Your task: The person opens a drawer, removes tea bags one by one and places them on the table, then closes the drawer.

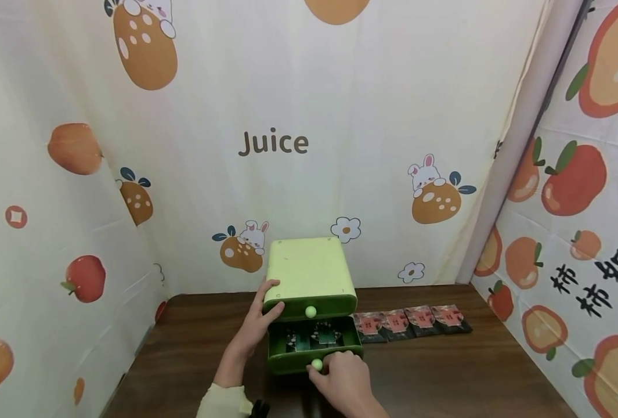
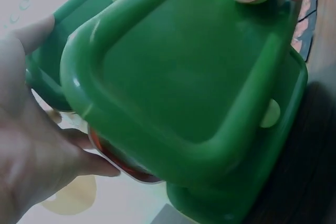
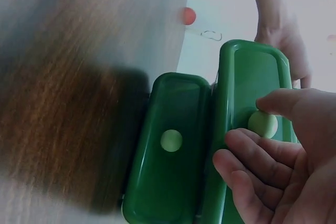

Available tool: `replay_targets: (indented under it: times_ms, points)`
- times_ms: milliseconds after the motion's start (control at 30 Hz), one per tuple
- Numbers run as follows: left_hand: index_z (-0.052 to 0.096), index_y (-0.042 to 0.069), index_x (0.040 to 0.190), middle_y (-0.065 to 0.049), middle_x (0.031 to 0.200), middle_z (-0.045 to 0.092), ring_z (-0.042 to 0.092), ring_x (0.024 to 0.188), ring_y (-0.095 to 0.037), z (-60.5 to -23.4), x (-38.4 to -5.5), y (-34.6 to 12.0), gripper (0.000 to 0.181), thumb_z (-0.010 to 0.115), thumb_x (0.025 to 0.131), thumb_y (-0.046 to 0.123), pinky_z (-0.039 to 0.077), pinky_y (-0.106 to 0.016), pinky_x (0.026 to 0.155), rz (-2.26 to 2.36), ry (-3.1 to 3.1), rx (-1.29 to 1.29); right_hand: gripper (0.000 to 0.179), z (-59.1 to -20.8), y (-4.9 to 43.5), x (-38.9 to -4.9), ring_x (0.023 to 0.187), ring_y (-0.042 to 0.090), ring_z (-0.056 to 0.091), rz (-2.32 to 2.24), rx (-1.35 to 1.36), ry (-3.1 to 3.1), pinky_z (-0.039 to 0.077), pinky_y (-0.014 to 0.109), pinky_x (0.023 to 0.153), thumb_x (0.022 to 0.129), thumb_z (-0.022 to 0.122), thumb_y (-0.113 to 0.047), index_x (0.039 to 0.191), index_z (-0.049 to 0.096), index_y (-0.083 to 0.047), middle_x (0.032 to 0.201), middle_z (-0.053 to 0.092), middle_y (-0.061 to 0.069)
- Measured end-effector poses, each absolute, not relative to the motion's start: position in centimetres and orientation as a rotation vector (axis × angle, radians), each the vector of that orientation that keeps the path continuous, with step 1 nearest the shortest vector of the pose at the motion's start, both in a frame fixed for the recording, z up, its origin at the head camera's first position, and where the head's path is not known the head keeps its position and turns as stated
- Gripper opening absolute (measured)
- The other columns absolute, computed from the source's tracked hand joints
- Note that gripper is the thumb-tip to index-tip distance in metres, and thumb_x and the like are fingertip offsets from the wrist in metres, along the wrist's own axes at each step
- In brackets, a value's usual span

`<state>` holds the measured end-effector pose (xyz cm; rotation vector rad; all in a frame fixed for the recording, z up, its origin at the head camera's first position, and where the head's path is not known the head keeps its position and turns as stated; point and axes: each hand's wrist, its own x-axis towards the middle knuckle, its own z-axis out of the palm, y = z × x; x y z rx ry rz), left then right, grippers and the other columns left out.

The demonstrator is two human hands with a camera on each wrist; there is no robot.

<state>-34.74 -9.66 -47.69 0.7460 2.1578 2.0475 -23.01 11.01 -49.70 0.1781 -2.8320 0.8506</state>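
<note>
A small green drawer box (image 1: 311,268) with a pale top stands on the table. Its middle drawer (image 1: 293,364) is pulled out, and dark floral packets with green panels (image 1: 302,342) lie inside. At the box's upper left corner, my left hand (image 1: 253,322) holds its side, thumb at the front edge. My right hand (image 1: 346,377) pinches the pulled drawer's round pale knob (image 3: 263,124) between thumb and index finger, the other fingers loosely bent. The top drawer (image 1: 288,312) is closed; a lower drawer (image 3: 165,182) with its own knob shows in the wrist views.
Several red-and-black packets (image 1: 420,319) lie in an overlapping row on the brown wooden table (image 1: 444,371), right of the box. Fruit-printed curtains (image 1: 371,116) hang behind the table and along both sides.
</note>
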Motion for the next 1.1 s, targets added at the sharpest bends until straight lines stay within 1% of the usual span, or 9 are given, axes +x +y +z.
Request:
replay_targets:
  times_ms: [67, 133, 333, 467, 633, 700, 833, 967, 1100]
  points:
    - [0.033, 0.023, 0.145, -0.005, 0.160, -0.016, 0.003, 0.141, -0.036, -47.5, -34.7, -9.8, 0.046, 0.051, 0.103, 0.024, 0.033, -0.053, 0.097, 2.023, 2.160, 0.742, 0.050, -49.7, 11.0, -22.6, 0.035, 0.006, 0.032, 0.874, 0.190, -2.835, 0.025, 0.024, 0.037, 0.086, 0.069, -0.049, 0.046, 0.050, -0.027, 0.039, 0.030, -0.016]
    - [0.032, 0.023, 0.147, -0.004, 0.160, -0.017, 0.001, 0.141, -0.035, -47.2, -34.7, -10.0, 0.047, 0.050, 0.103, 0.026, 0.033, -0.055, 0.097, 2.005, 2.149, 0.745, 0.050, -49.6, 11.0, -22.1, 0.036, 0.006, 0.033, 0.889, 0.202, -2.834, 0.025, 0.024, 0.037, 0.086, 0.069, -0.050, 0.046, 0.050, -0.027, 0.039, 0.031, -0.016]
    - [0.032, 0.025, 0.149, -0.004, 0.160, -0.017, 0.002, 0.142, -0.035, -46.5, -34.6, -10.0, 0.046, 0.044, 0.105, 0.033, 0.035, -0.058, 0.095, 1.985, 2.131, 0.717, 0.052, -49.5, 11.1, -21.1, 0.036, 0.006, 0.033, 0.898, 0.224, -2.830, 0.022, 0.024, 0.038, 0.086, 0.068, -0.052, 0.046, 0.047, -0.026, 0.039, 0.030, -0.017]
    - [0.032, 0.026, 0.148, -0.005, 0.160, -0.017, 0.001, 0.143, -0.035, -46.4, -34.5, -9.9, 0.046, 0.044, 0.105, 0.036, 0.035, -0.059, 0.096, 1.990, 2.129, 0.685, 0.048, -49.6, 11.1, -20.5, 0.038, 0.005, 0.036, 0.912, 0.241, -2.836, 0.025, 0.024, 0.038, 0.087, 0.066, -0.053, 0.050, 0.051, -0.026, 0.041, 0.036, -0.017]
    - [0.029, 0.024, 0.149, -0.004, 0.159, -0.019, 0.004, 0.141, -0.037, -46.4, -34.1, -10.0, 0.047, 0.042, 0.105, 0.034, 0.036, -0.057, 0.096, 1.993, 2.117, 0.664, 0.038, -50.1, 11.3, -20.0, 0.041, 0.005, 0.042, 0.991, 0.269, -2.898, 0.032, 0.027, 0.039, 0.089, 0.066, -0.048, 0.058, 0.059, -0.026, 0.048, 0.046, -0.015]
    - [0.028, 0.025, 0.150, -0.003, 0.159, -0.019, 0.009, 0.140, -0.038, -46.4, -34.0, -10.0, 0.047, 0.041, 0.106, 0.034, 0.036, -0.057, 0.096, 1.995, 2.104, 0.660, 0.034, -50.4, 11.5, -19.9, 0.043, 0.005, 0.044, 1.023, 0.285, -2.923, 0.034, 0.027, 0.041, 0.089, 0.067, -0.044, 0.062, 0.062, -0.026, 0.050, 0.048, -0.015]
    - [0.026, 0.026, 0.150, -0.004, 0.159, -0.020, 0.013, 0.137, -0.039, -46.4, -33.9, -10.0, 0.048, 0.040, 0.106, 0.034, 0.035, -0.059, 0.096, 1.998, 2.091, 0.657, 0.026, -50.5, 12.0, -19.7, 0.044, 0.004, 0.044, 1.099, 0.361, -2.964, 0.034, 0.026, 0.043, 0.089, 0.068, -0.038, 0.067, 0.068, -0.025, 0.052, 0.050, -0.015]
    - [0.024, 0.026, 0.150, -0.005, 0.158, -0.021, 0.013, 0.137, -0.039, -46.4, -33.9, -10.1, 0.049, 0.040, 0.106, 0.036, 0.034, -0.059, 0.097, 1.995, 2.084, 0.647, 0.028, -49.2, 12.7, -19.1, 0.042, 0.003, 0.039, 1.214, 0.488, -2.968, 0.030, 0.023, 0.043, 0.091, 0.068, -0.033, 0.064, 0.065, -0.024, 0.049, 0.045, -0.014]
    - [0.022, 0.026, 0.151, -0.005, 0.158, -0.023, 0.011, 0.138, -0.039, -46.4, -34.2, -10.0, 0.050, 0.039, 0.106, 0.036, 0.033, -0.059, 0.098, 1.991, 2.066, 0.633, 0.026, -46.5, 13.2, -19.0, 0.043, 0.000, 0.040, 1.234, 0.610, -2.852, 0.034, 0.022, 0.045, 0.094, 0.065, -0.028, 0.068, 0.067, -0.026, 0.052, 0.048, -0.018]
